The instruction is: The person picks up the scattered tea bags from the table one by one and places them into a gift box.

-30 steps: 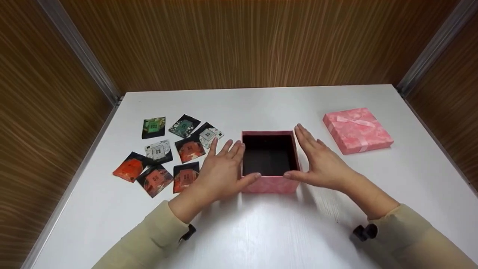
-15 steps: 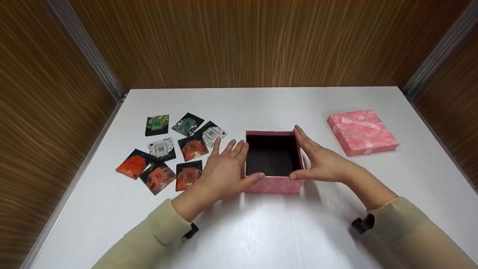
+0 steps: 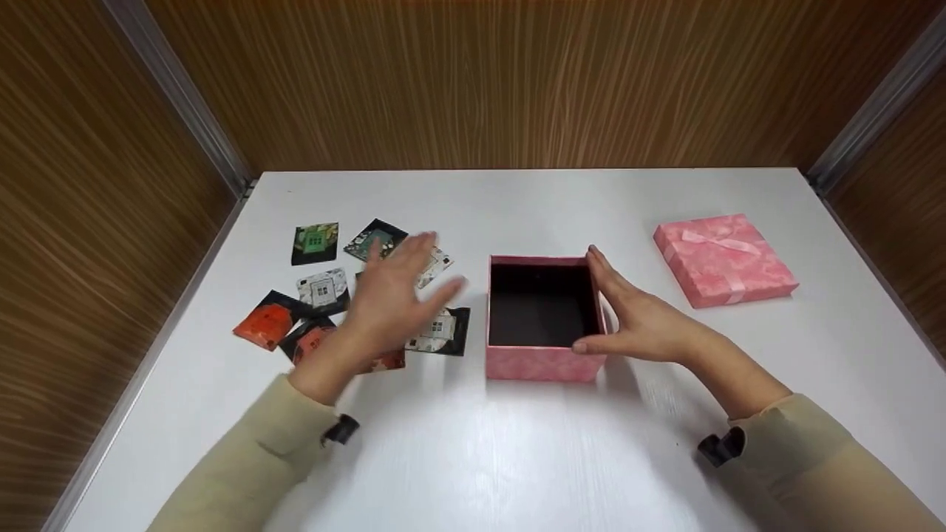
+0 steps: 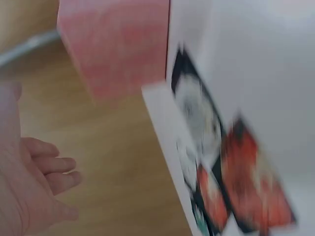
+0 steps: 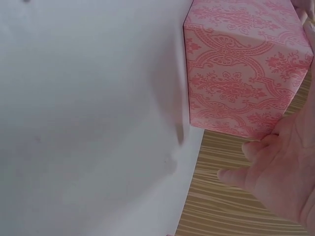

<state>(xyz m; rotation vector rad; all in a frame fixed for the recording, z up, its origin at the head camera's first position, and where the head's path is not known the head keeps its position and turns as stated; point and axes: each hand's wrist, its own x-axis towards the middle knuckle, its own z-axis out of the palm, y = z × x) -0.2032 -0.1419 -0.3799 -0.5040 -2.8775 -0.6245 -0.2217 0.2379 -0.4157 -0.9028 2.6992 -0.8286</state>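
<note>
A pink lidless box [image 3: 545, 364] with a dark inside stands near the middle of the white table in the head view. My right hand [image 3: 650, 324] rests against its right side, fingers straight along the wall and thumb at the front corner. The right wrist view shows that hand [image 5: 283, 179] beside the patterned pink wall. Blurred, my left hand [image 3: 388, 299] hovers with spread fingers over several flat square sachets. Among these are a green sachet [image 3: 315, 244], an orange sachet [image 3: 267, 321] and a white-and-black sachet [image 3: 446, 330]. It holds nothing; parts of several sachets are hidden beneath it.
A pink square lid [image 3: 724, 258] with a ribbon bow lies to the right of the box. Wood-grain panels [image 3: 532, 89] enclose the table [image 3: 517, 451] at the back and both sides.
My left hand has left the box's left side and moved left over the sachets, uncovering a white-and-black one beside the box. My right hand has stayed at the box, which stands where it was.
</note>
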